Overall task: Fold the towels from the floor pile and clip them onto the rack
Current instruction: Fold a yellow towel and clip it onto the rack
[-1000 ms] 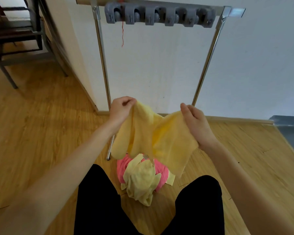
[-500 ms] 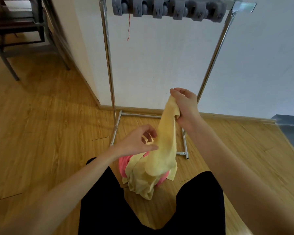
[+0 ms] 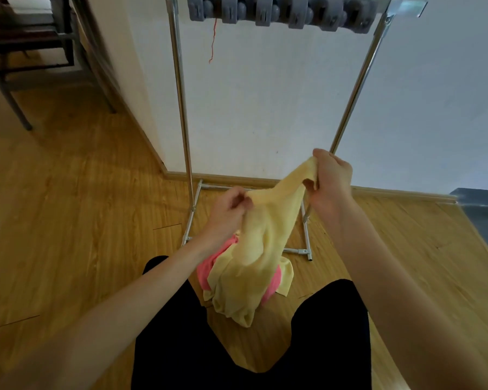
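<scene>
Left hand [image 3: 231,208] now pinches the yellow towel [image 3: 265,235] it was reaching for; right hand [image 3: 331,178] still grips its top corner.

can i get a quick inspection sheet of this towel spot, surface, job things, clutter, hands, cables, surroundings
surface: wooden plank floor, bare boards around the pile
job's things: soft yellow towel held up between both hands, lower end hanging over the floor pile; crumpled pink towel and more yellow cloth in the pile; chrome tube rack against the wall, with a row of grey plastic clips on its top bar, none holding a towel
clutter: thin red thread dangling from the clips
grippers: left hand and right hand each grip the yellow towel
cables: nothing seen
surroundings: white wall; dark metal frame at far left
</scene>
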Demonstrator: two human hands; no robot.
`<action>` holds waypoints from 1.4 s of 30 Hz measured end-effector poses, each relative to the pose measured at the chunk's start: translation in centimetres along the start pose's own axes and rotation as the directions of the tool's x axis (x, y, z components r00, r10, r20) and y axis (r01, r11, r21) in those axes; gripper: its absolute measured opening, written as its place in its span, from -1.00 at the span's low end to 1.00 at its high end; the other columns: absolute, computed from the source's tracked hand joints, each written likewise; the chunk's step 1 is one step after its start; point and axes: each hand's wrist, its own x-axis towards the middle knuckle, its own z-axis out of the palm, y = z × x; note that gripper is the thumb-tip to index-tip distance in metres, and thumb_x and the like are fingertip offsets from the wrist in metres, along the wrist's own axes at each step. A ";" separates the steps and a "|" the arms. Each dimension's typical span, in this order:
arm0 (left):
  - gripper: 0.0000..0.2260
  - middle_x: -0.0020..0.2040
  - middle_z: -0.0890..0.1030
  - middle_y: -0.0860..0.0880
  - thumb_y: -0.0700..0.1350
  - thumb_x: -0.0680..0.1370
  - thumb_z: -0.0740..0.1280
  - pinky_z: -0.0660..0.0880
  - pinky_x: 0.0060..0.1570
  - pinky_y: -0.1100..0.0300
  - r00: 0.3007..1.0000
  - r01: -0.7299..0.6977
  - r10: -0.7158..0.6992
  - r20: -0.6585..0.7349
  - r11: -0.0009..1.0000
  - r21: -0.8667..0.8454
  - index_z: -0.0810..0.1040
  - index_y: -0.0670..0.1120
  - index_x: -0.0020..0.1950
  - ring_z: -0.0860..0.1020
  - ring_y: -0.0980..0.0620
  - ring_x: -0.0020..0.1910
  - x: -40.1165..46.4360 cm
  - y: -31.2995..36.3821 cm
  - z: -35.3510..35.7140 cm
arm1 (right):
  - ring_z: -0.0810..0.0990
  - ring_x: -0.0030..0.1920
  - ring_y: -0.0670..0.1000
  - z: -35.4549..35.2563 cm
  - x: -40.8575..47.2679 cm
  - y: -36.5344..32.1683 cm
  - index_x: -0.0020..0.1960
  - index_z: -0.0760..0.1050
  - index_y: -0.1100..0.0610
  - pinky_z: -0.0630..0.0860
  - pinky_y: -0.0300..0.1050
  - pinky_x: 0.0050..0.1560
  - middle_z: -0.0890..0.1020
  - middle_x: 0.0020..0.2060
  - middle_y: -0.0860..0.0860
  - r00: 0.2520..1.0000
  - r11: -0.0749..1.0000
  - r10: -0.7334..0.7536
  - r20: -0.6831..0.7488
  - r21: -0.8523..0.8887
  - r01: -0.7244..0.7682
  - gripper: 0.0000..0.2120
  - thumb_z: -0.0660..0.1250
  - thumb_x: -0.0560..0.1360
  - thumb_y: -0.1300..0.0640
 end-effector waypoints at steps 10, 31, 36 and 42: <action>-0.59 -0.31 0.43 -0.02 0.20 0.54 0.26 0.30 -0.25 0.10 0.985 -0.016 -0.014 0.170 0.985 0.169 0.46 -0.15 -0.22 0.40 0.03 -0.31 0.7 0.9 0.0 | 0.47 -0.36 -0.08 -3.6 1.0 2.0 0.02 0.57 0.24 0.50 -0.30 -0.33 0.46 -0.30 0.05 0.996 0.975 0.057 0.068 0.211 -0.070 -0.83 0.21 0.58 0.35; -0.66 -0.35 0.39 -0.11 -0.06 0.60 0.27 0.27 -0.35 0.16 0.991 -0.124 0.129 -0.020 0.980 0.157 0.48 -0.34 -0.19 0.35 0.03 -0.37 0.4 2.4 -0.9 | 0.55 -0.22 -0.03 -8.5 1.7 6.2 0.01 0.64 0.17 0.49 -0.24 -0.09 0.64 -0.20 0.05 0.951 0.956 -0.146 0.272 -0.208 0.206 -0.72 0.30 0.42 0.44; -0.71 -0.38 0.37 -0.06 -0.08 0.60 0.27 0.27 -0.39 0.19 0.992 -0.118 0.121 -0.036 0.989 0.089 0.45 -0.20 -0.27 0.35 0.08 -0.40 0.8 3.5 -0.3 | 0.59 -0.14 -0.03 -9.8 2.1 8.1 0.06 0.59 0.01 0.57 -0.23 -0.08 0.56 0.04 0.04 0.877 0.672 -0.271 0.396 -0.574 0.467 -0.65 0.46 0.37 0.34; -0.75 -0.38 0.49 -0.02 -0.06 0.58 0.32 0.41 -0.32 0.14 0.996 -0.016 0.013 -0.086 0.999 -0.033 0.53 -0.11 -0.27 0.46 0.02 -0.36 1.0 3.7 -0.2 | 0.53 -0.13 -0.04 -10.2 2.4 10.8 -0.04 0.63 0.20 0.46 -0.37 -0.15 0.49 -0.04 0.02 0.731 0.474 -0.419 0.539 -0.557 0.682 -0.92 0.36 0.50 0.24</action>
